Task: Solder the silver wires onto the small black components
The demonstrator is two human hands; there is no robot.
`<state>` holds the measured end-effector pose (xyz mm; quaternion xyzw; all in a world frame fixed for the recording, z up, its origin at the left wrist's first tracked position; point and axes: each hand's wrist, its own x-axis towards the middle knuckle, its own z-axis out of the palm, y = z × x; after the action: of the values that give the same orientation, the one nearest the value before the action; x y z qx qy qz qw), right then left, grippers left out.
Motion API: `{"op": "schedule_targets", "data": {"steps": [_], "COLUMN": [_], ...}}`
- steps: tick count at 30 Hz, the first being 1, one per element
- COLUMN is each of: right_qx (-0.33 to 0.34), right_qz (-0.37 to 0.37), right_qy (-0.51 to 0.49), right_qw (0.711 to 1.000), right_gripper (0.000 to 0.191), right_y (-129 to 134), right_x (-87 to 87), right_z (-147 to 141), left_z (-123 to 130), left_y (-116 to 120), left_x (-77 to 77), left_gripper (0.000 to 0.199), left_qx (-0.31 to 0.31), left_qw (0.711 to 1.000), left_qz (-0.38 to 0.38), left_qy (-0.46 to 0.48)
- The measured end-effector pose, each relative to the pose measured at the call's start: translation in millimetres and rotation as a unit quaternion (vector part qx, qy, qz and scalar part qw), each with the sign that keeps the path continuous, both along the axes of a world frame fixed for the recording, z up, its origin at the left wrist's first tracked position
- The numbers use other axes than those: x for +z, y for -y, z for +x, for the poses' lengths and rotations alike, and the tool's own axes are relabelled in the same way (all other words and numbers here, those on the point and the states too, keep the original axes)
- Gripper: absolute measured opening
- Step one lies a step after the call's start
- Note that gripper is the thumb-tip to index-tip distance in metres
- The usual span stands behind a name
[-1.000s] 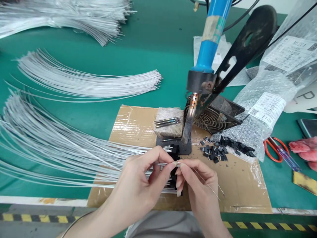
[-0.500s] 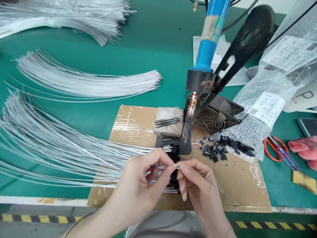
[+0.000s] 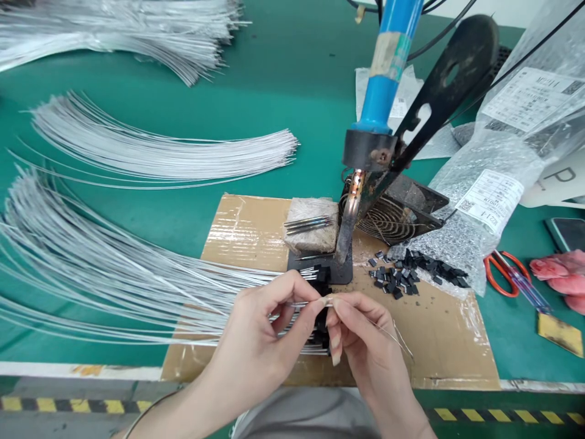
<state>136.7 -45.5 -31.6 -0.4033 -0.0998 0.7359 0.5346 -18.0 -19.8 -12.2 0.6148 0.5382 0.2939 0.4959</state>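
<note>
At lower centre, the left hand (image 3: 267, 332) and right hand (image 3: 372, 335) pinch thin wires (image 3: 402, 343); cables (image 3: 114, 244) lie left, iron (image 3: 377, 103) upper right.

- I have a green tabletop (image 3: 320, 103) spread before me.
- A flat brown cardboard sheet (image 3: 439, 341) lies on it, right in front of me.
- To my left rest a far wire bundle (image 3: 114, 27), a middle wire bundle (image 3: 164, 149) and, nearest me, a loose fan of wires (image 3: 114, 244) reaching over the cardboard.
- To my right lie clear bubble bags (image 3: 484, 244), an orange-handled tool (image 3: 506, 294), a stained yellow pad (image 3: 560, 334) and something pink, crumpled (image 3: 560, 268).
</note>
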Motion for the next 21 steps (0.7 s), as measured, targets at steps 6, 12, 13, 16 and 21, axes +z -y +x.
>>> {"op": "schedule_targets", "data": {"steps": [6, 12, 13, 16, 21], "right_qx": [-0.02, -0.007, -0.006, -0.014, -0.031], "right_qz": [-0.01, -0.008, -0.009, -0.016, -0.015], "right_qy": [0.003, 0.004, 0.005, 0.008, -0.002], "right_qw": [1.0, 1.0, 1.0, 1.0, 0.999], "right_gripper": [0.02, 0.021, 0.021, 0.019, 0.017], "right_y": [-0.1, -0.4, -0.7, -0.9, 0.6], "right_x": [-1.0, 0.0, 0.6, 2.3, 2.5], "right_z": [-2.7, -2.3, -2.1, -2.3, -5.0], "left_z": [2.0, 2.5, 2.9, 4.6, 7.7], "left_y": [2.9, 2.5, 2.6, 3.2, 4.9], "left_x": [-0.8, 0.1, 0.5, 0.3, -4.4], "left_gripper": [0.02, 0.019, 0.019, 0.019, 0.019], "left_qx": [0.011, 0.007, 0.011, 0.019, 0.031], "left_qw": [1.0, 0.999, 0.999, 0.998, 0.998], "left_qz": [0.017, 0.036, 0.044, 0.057, 0.047], "left_qy": [-0.006, -0.019, -0.022, -0.021, 0.003]}}
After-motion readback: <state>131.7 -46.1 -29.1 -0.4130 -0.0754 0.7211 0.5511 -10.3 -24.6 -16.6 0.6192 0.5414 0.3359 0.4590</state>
